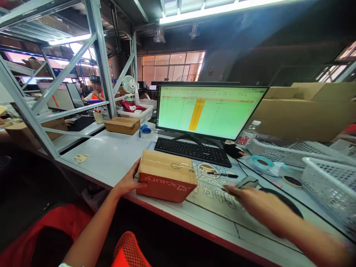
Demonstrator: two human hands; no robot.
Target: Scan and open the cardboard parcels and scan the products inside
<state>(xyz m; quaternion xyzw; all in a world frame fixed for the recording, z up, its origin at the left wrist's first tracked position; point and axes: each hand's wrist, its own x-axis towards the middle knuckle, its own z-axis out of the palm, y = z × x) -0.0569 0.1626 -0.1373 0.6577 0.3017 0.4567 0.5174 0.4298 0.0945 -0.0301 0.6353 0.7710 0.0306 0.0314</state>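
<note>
A taped cardboard box (166, 175) with an orange printed side lies on the white table (111, 155) near its front edge. My left hand (128, 181) grips the box's left end, fingers wrapped around its corner. My right hand (251, 200) reaches out over the desk mat (211, 194), blurred by motion. It is closed around a grey handheld scanner (247, 182). A black pen (222, 174) lies just beyond the scanner.
A monitor (207, 111) with a green spreadsheet stands behind a black keyboard (193, 151). Tape rolls (261, 163), white baskets (330, 178) and large cartons (303, 111) fill the right side. A smaller cardboard box (122, 125) sits at back left. Another person (94, 92) sits behind the metal shelving (102, 59).
</note>
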